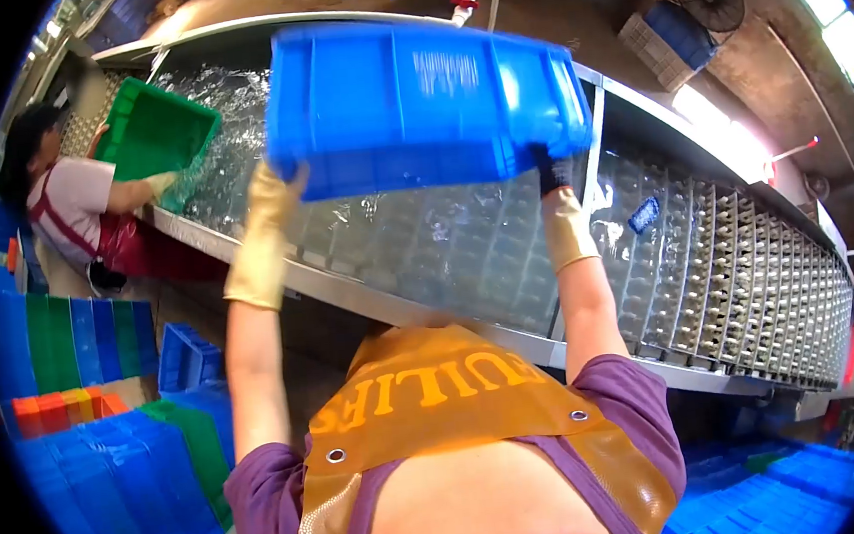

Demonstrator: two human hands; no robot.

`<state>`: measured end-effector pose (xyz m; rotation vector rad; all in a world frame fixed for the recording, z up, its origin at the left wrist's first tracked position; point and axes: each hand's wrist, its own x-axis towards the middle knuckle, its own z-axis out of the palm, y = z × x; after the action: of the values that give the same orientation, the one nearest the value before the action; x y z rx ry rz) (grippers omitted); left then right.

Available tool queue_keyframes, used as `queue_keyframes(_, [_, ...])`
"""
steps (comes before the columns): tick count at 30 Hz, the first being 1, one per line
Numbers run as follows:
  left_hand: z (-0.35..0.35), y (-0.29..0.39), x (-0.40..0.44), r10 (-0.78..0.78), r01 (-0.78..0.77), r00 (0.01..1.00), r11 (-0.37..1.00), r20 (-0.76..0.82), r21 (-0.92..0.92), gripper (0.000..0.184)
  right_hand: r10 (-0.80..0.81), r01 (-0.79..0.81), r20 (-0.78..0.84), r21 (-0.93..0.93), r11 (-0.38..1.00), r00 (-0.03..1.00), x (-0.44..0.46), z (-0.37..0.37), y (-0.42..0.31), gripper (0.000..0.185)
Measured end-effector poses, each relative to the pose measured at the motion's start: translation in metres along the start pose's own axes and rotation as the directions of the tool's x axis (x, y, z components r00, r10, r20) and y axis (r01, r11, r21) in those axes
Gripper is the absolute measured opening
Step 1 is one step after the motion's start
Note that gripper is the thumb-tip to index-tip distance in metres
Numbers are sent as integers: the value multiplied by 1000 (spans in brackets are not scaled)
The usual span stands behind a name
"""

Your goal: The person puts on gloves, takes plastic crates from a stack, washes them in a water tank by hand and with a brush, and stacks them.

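Note:
A large blue plastic crate (403,93) is held up over a long metal water tank (333,282), its side wall turned toward me. My left hand (274,204), in a cream rubber glove, grips the crate's lower left corner. At the lower right corner my right hand (557,184) is closed on the crate; its glove has a cream cuff and dark fingers. The crate partly hides the fingers of both hands. Below the crate, a ribbed surface shows through the water. A small blue object, perhaps a brush (644,215), lies to the right.
At the left a co-worker (75,189) holds a green crate (166,132) over the churning water. Stacked blue and green crates (133,481) fill the lower left, with more blue crates (786,490) at the lower right. A studded conveyor (768,265) rises at the right.

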<state>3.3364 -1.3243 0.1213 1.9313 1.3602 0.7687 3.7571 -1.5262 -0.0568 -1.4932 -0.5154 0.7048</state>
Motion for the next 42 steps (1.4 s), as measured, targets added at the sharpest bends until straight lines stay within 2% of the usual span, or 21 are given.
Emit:
queue_keyframes(3, [77,-97,-8,-30,64,991,962,130,-264,56,518,-523,-100,-24,852,849,-59,-31,41,47])
queue_keyframes(5, [91,-111,-13,-71,195,977,686,203,-701,55,759,-762,-101,7,647,644,-88,-41,41,50])
queue_keyframes(7, [75,-79,-9,-126,274,950,775,286,-570,55,869,-870,-49,-26,492,493,-98,-39,20,54])
queue_keyframes(8, [63,-72,-9,-83,148,925,977,371,-151,56,893,-892,-22,-78,446,449,-102,-36,4,56])
queue_keyframes(9, [53,-65,-7,-70,-71,881,958,469,278,57,883,-863,32,-196,465,468,-106,-24,-19,59])
queue_keyframes(11, [61,-35,7,-159,129,881,987,446,95,57,735,-636,152,-406,656,661,-82,-21,-7,60])
queue_keyframes(13, [79,-20,16,-186,203,878,979,442,9,60,57,62,125,-778,625,991,-61,0,15,50])
queue_keyframes(14, [89,-17,19,-159,236,883,963,441,-127,60,70,49,118,-780,624,990,-56,15,47,50])
queue_keyframes(15, [98,-14,17,-137,269,891,927,433,-261,60,31,12,27,-907,420,999,-53,27,87,47])
queue_keyframes(17, [111,16,7,-157,308,889,899,430,-310,57,91,114,164,-908,404,982,-85,52,108,40])
queue_keyframes(18, [117,27,6,-159,326,895,871,416,-368,55,145,222,382,-762,609,913,-124,72,89,34])
queue_keyframes(20, [132,37,2,-190,348,919,804,346,-482,48,168,501,655,-696,514,737,-133,127,71,36])
queue_keyframes(22, [129,69,10,-283,430,888,791,364,-434,46,-282,589,608,-390,708,742,-115,171,5,37])
queue_keyframes(24, [139,78,18,-218,324,935,845,279,-426,53,273,746,721,-665,14,637,-74,200,-78,37])
queue_keyframes(28, [138,97,27,-290,418,897,801,332,-428,59,-78,318,309,-907,275,948,73,151,70,46])
queue_keyframes(32, [143,91,22,-329,442,883,825,336,-353,61,-205,-54,-234,-774,630,951,119,66,108,62])
queue_keyframes(35, [151,89,33,-327,379,921,874,210,-305,62,171,-80,-25,-943,324,985,77,57,107,74])
queue_keyframes(37, [154,85,34,-292,334,941,886,172,-323,63,506,87,166,-980,177,847,28,82,86,83])
queue_keyframes(39, [154,96,30,-292,329,944,879,154,-347,64,708,228,336,-942,247,622,-12,130,35,92])
queue_keyframes(40, [154,95,31,-284,319,947,890,149,-327,66,752,171,440,-895,412,491,-24,152,-24,92])
queue_keyframes(42, [156,81,35,-187,217,975,920,120,-325,67,366,299,566,-762,575,739,-69,187,-11,78])
